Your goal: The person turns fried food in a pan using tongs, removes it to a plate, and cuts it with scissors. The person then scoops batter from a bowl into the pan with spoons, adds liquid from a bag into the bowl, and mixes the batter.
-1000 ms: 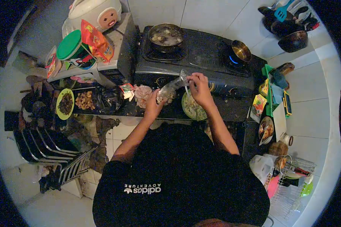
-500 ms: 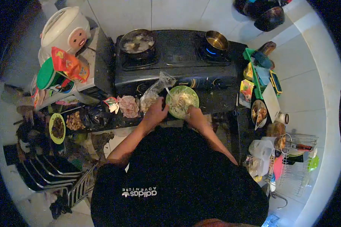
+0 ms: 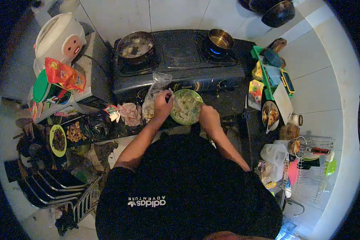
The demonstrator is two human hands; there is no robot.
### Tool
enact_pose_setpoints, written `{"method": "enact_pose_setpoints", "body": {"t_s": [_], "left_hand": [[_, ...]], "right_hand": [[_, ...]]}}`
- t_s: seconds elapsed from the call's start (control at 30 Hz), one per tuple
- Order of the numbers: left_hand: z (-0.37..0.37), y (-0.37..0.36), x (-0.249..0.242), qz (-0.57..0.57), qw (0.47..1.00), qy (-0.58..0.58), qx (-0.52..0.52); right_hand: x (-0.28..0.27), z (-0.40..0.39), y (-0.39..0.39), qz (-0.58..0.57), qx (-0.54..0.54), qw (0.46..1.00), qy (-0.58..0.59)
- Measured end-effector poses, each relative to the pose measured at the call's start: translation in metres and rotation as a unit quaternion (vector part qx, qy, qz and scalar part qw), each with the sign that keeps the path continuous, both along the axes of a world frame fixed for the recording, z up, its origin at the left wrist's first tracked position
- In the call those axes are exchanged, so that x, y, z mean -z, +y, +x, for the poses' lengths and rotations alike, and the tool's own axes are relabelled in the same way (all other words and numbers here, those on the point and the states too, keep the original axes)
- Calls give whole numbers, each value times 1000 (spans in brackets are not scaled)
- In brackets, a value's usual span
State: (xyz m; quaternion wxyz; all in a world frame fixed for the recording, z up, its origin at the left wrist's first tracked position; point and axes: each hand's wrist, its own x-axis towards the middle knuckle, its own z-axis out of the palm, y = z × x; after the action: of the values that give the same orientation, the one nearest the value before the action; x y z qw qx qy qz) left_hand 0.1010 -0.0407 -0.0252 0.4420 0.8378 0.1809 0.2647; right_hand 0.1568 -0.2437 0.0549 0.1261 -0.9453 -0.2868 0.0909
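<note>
A green bowl [image 3: 187,107] with a pale mixture and green bits in it is in front of me, at the stove's near edge. My left hand [image 3: 163,105] is closed around the pale handle of a utensil, probably a spoon [image 3: 171,91], at the bowl's left rim; its other end is hidden. With fingers curled, my right hand [image 3: 209,118] grips the bowl's right rim. Just left of my left hand lies a clear plastic bag [image 3: 151,96] with pale contents, and beyond it sits a crumpled pinkish bundle [image 3: 130,114].
On the stove [image 3: 180,56] stand a pan of liquid and food [image 3: 135,47] and a small pot [image 3: 221,39] over a blue flame. A rice cooker [image 3: 60,40] is at left. Scissors [image 3: 245,110], a food dish [image 3: 270,116] and a dish rack [image 3: 308,172] line the right.
My left hand has moved up to the utensil handle at the bowl's rim. My right hand has shifted up slightly along the bowl's right side. The whole view has shifted a little.
</note>
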Motion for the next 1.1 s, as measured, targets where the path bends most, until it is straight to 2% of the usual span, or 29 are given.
{"method": "enact_pose_setpoints", "body": {"t_s": [0.03, 0.1, 0.2, 0.27, 0.33, 0.4, 0.43, 0.5, 0.6, 0.67, 0.73, 0.8, 0.83, 0.9, 1.03, 1.1], "left_hand": [[-2, 0, -2, -13, 1000, -6, -5], [-7, 0, -13, -26, 1000, -12, -10], [-18, 0, -30, -51, 997, 17, 47], [-23, -3, -29, 4, 999, 1, 44], [-26, -6, -34, 1, 999, 4, 37], [-27, -7, -36, -3, 999, 8, 31], [-27, -8, -36, -15, 999, 14, 25], [-26, -10, -34, -28, 999, 22, 18], [-26, -10, -29, -42, 999, 21, 6], [-26, -9, -27, -57, 996, 66, 12], [-24, -12, -23, -41, 998, 55, -4], [-20, -11, -21, -24, 999, 41, -20], [-20, -11, -20, -35, 999, 33, -20], [-19, -12, -18, -47, 998, 27, -18], [-15, -10, -14, -20, 1000, 9, -6], [-14, -11, -13, -29, 999, 23, -1]], "right_hand": [[0, 3, -2, 0, -1, 1000, 1], [1, 12, -1, 51, -70, 996, -1], [29, 26, 2, 118, -128, 985, -17], [47, 32, -2, 127, -169, 976, -41], [48, 38, -7, 138, -213, 965, -65], [43, 41, -16, 100, -251, 961, -53], [38, 44, -20, 101, -254, 961, -51], [30, 51, -27, 15, -235, 972, 28], [33, 59, -27, -19, -224, 974, -25], [33, 54, -21, -23, -215, 976, -25], [37, 52, -23, -26, -205, 978, -27], [48, 56, -33, 3, -258, 966, 32], [33, 54, -35, 3, -257, 966, 33], [4, 52, -41, -77, -254, 962, 64], [18, 56, -37, -79, -208, 974, 37], [25, 53, -29, 5, -260, 966, 6]]}}
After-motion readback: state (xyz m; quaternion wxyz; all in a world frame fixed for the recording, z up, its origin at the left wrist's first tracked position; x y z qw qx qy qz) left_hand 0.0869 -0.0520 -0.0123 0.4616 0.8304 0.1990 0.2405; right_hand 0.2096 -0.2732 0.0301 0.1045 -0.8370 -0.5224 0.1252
